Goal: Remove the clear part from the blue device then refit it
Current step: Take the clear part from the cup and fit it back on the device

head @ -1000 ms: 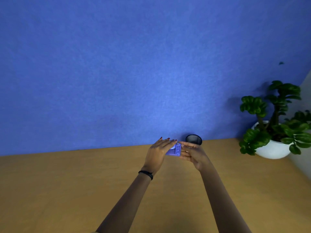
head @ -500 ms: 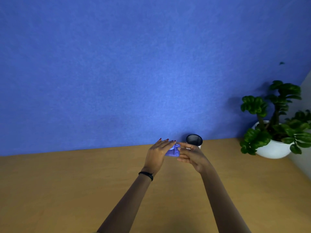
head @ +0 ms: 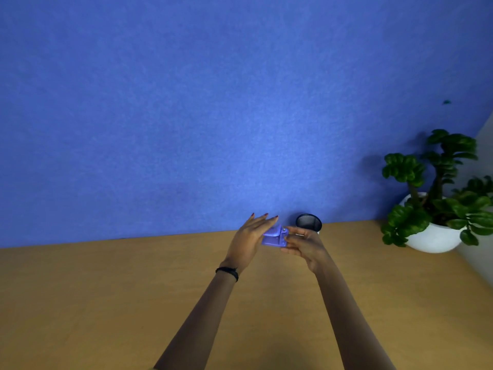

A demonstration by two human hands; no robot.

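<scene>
A small blue device is held in the air between both hands, above the far part of the wooden table. My left hand covers its left side, with the fingers stretched out over the top. My right hand pinches its right end with thumb and fingers. The clear part cannot be made out; the fingers hide much of the device.
A black mesh cup stands just behind my right hand against the blue wall. A green plant in a white bowl-shaped pot sits at the far right corner of the table.
Both hands have stayed in place. The device has tilted slightly between them, and my left fingers have spread out a little more over its top.
</scene>
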